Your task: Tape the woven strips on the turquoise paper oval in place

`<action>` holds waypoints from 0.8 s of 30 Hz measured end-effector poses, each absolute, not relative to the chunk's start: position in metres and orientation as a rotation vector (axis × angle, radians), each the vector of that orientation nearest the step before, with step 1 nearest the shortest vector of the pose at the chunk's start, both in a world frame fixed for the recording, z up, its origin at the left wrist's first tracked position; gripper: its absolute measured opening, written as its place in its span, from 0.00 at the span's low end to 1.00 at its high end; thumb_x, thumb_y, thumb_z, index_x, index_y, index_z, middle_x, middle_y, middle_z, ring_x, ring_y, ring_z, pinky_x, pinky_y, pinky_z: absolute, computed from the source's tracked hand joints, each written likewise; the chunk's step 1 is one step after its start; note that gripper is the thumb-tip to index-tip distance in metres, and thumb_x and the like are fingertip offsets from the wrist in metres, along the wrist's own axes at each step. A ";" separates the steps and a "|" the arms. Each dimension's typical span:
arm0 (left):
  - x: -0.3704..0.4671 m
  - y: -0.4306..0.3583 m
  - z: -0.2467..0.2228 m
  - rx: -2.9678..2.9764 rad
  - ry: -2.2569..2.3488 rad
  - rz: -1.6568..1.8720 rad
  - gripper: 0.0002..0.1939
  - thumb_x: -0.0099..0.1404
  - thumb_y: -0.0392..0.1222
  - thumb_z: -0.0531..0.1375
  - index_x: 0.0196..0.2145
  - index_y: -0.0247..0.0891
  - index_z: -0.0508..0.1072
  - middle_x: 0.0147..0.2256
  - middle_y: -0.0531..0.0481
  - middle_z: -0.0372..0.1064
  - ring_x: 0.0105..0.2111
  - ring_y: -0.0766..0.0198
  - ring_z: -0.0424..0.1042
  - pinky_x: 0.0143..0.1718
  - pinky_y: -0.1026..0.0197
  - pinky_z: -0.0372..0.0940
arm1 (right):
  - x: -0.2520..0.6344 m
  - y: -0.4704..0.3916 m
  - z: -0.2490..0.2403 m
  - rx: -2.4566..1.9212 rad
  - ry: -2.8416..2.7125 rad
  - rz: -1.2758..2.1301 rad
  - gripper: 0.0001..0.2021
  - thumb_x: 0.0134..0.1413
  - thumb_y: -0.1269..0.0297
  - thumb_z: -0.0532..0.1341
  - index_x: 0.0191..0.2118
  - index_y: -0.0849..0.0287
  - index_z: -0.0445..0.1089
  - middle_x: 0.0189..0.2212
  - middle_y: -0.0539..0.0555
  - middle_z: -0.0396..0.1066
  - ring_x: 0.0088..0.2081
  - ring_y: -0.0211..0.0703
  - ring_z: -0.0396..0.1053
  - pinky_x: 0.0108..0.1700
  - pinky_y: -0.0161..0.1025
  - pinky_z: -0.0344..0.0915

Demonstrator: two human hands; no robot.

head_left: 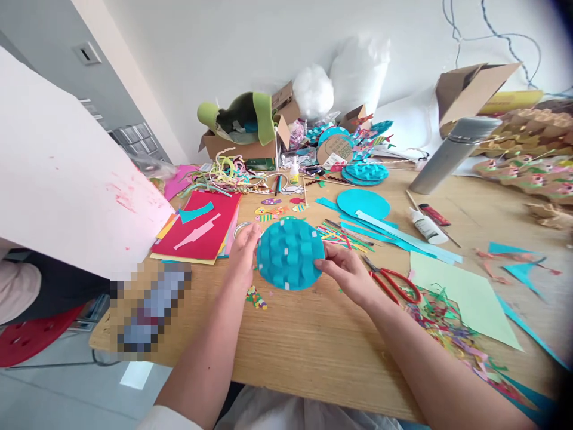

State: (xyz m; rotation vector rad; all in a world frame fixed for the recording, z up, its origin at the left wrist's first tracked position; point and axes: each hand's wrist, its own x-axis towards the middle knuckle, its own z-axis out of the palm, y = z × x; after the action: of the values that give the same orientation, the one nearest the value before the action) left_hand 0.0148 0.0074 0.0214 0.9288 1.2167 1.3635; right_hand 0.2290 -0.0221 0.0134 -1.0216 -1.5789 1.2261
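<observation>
Between my two hands is a round blue paper disc (293, 263) covered in rows of wavy paper strips, with several small white squares on it. My left hand (245, 251) grips its left edge, thumb at the top. On the right edge, my right hand (342, 266) pinches the rim between thumb and fingers. The disc is held up over the wooden table (286, 346). Just beyond it lie colourful paper fish cutouts (271, 211). A pair of red-handled scissors (396, 283) rests to the right of my right hand.
Red paper sheets (215, 221) lie on the left, beside a white board (67, 155). Behind the hands are a plain blue disc (363, 204), blue strips (398, 233) and a white glue bottle (427, 227). Green paper (465, 292) and paper scraps (447, 328) lie right; a grey cylinder (447, 158) stands behind.
</observation>
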 end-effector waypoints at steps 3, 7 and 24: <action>0.005 0.006 0.028 1.017 1.123 1.255 0.25 0.54 0.61 0.66 0.38 0.36 0.78 0.42 0.44 0.76 0.43 0.57 0.74 0.41 0.61 0.67 | 0.236 -0.023 0.020 -0.886 -1.652 1.510 0.14 0.48 0.53 0.63 0.23 0.58 0.68 0.24 0.51 0.67 0.28 0.41 0.64 0.33 0.38 0.63; 0.003 -0.003 0.029 1.119 0.957 0.857 0.21 0.54 0.56 0.67 0.36 0.34 0.80 0.37 0.40 0.78 0.37 0.57 0.76 0.39 0.60 0.67 | 0.239 -0.027 0.024 -0.815 -1.740 1.832 0.14 0.46 0.52 0.64 0.25 0.60 0.70 0.26 0.50 0.68 0.28 0.40 0.64 0.31 0.37 0.61; 0.010 -0.007 0.019 1.219 0.966 0.631 0.07 0.49 0.43 0.69 0.26 0.36 0.81 0.27 0.47 0.77 0.25 0.65 0.72 0.28 0.64 0.63 | 0.237 -0.027 0.020 -0.865 -1.887 1.828 0.16 0.50 0.52 0.62 0.24 0.59 0.62 0.22 0.46 0.56 0.25 0.35 0.55 0.27 0.35 0.53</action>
State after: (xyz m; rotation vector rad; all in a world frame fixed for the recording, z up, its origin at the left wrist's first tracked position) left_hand 0.0098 -0.0074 0.0186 1.2192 0.9659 0.6313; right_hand 0.2365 -0.0266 0.0200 -0.8654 -1.8867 1.8280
